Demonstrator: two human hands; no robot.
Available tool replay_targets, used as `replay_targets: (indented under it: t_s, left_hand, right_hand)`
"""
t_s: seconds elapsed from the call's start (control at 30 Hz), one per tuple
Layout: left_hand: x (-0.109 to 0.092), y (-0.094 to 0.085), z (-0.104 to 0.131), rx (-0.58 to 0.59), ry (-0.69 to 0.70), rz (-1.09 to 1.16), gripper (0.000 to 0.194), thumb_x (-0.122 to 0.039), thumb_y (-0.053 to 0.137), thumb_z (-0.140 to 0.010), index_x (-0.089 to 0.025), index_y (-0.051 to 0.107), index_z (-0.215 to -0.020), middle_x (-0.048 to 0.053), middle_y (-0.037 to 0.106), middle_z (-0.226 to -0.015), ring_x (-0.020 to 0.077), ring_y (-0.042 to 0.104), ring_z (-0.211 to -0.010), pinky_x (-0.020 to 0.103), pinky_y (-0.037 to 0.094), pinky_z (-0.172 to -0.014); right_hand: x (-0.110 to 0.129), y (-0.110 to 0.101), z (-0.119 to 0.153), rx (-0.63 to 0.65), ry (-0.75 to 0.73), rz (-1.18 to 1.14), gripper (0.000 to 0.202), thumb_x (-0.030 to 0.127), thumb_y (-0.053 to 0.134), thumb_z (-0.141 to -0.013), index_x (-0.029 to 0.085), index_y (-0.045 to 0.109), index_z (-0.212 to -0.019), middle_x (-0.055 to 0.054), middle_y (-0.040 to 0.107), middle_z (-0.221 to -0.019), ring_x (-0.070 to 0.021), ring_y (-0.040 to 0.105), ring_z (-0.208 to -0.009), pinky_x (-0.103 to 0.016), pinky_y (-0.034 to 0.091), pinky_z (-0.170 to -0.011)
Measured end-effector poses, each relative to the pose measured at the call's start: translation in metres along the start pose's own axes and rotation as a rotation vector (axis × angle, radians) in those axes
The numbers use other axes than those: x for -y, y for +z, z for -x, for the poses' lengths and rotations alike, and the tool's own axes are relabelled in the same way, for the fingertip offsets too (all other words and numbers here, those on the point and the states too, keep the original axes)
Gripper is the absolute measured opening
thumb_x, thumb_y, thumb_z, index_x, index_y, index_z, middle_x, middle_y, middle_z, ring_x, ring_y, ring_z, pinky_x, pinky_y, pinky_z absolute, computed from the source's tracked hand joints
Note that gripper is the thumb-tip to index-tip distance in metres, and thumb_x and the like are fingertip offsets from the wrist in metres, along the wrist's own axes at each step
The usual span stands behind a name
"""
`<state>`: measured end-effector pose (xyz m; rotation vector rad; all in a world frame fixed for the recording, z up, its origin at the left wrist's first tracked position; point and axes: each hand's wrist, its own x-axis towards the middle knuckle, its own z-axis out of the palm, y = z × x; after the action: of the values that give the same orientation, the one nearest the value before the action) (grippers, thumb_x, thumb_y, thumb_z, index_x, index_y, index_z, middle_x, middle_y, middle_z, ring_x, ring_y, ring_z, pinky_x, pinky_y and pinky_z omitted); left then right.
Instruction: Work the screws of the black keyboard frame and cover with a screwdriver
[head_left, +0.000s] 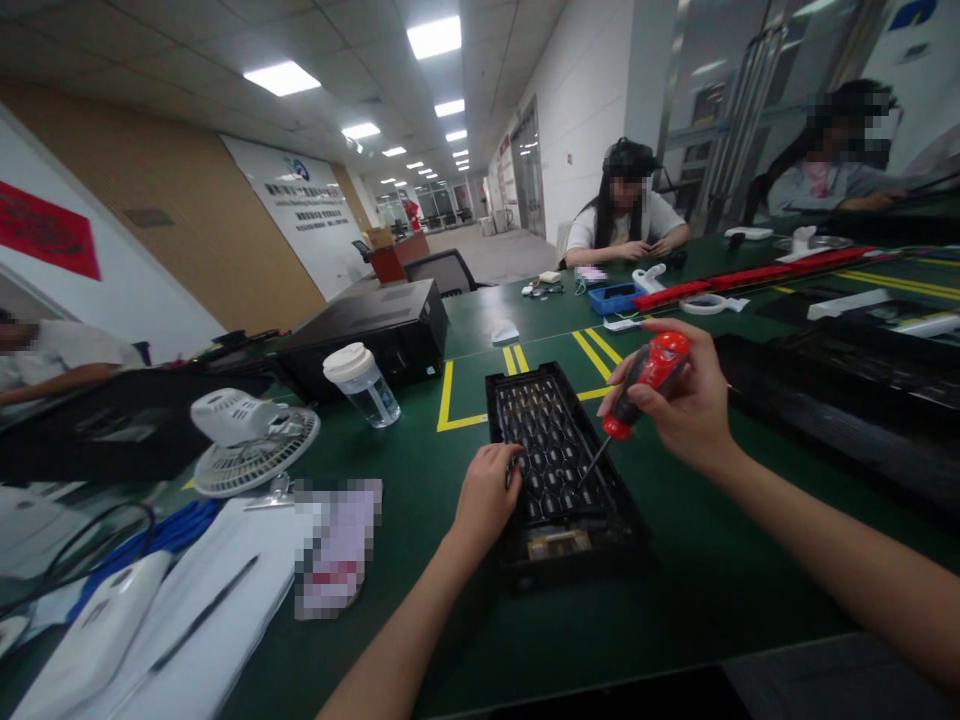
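Note:
A black tray-like case with rows of round-edged cells lies lengthwise before me on the green table. My left hand rests on its left edge, fingers curled over the rim with the tips partly hidden. In my right hand is a red and black screwdriver, held by its handle and tilted. Its thin shaft slants down to the left, and the tip meets the cells near the case's right side. Whether the tip sits on a screw is too small to tell.
Left of the case stand a lidded plastic cup, a white fan, papers with a pen, and a black computer case. A blue tray and tape roll lie beyond. Black panels sit right; co-workers sit around.

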<state>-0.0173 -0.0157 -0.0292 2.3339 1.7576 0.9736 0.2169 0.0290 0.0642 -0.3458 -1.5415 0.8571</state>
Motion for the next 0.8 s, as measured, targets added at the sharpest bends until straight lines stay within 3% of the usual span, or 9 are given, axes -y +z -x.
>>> replay_targets:
  t_s: [0.3, 0.6, 0.8]
  left_hand:
    - [-0.004, -0.001, 0.0, 0.026, -0.044, -0.122, 0.022, -0.016, 0.047, -0.085, -0.017, 0.058, -0.104, 0.006, 0.062, -0.104, 0.0211, 0.051, -0.106, 0.037, 0.043, -0.095]
    - [0.007, -0.004, -0.001, 0.093, -0.162, -0.393, 0.04, -0.023, 0.042, -0.089, -0.012, 0.046, -0.127, 0.013, 0.057, -0.122, 0.0208, 0.055, -0.108, 0.033, 0.042, -0.094]
    - [0.005, -0.006, -0.002, 0.24, -0.222, -0.532, 0.041, -0.029, 0.036, -0.092, -0.015, 0.045, -0.129, 0.011, 0.067, -0.103, 0.0206, 0.063, -0.092, 0.032, 0.046, -0.08]
  right_hand:
    - [-0.01, 0.017, 0.001, 0.141, -0.031, 0.146, 0.054, 0.024, 0.072, -0.072, 0.028, 0.043, -0.118, 0.002, 0.06, -0.077, -0.0159, 0.065, -0.052, -0.028, 0.055, -0.045]
    - [-0.014, 0.022, 0.008, 0.183, -0.087, 0.298, 0.052, 0.028, 0.07, -0.073, 0.026, 0.044, -0.118, 0.0, 0.059, -0.08, -0.0106, 0.057, -0.047, -0.022, 0.047, -0.041]
    - [-0.018, 0.022, 0.012, 0.204, -0.071, 0.294, 0.052, 0.027, 0.07, -0.074, 0.025, 0.044, -0.119, -0.001, 0.058, -0.088, -0.0075, 0.057, -0.048, -0.018, 0.045, -0.041]
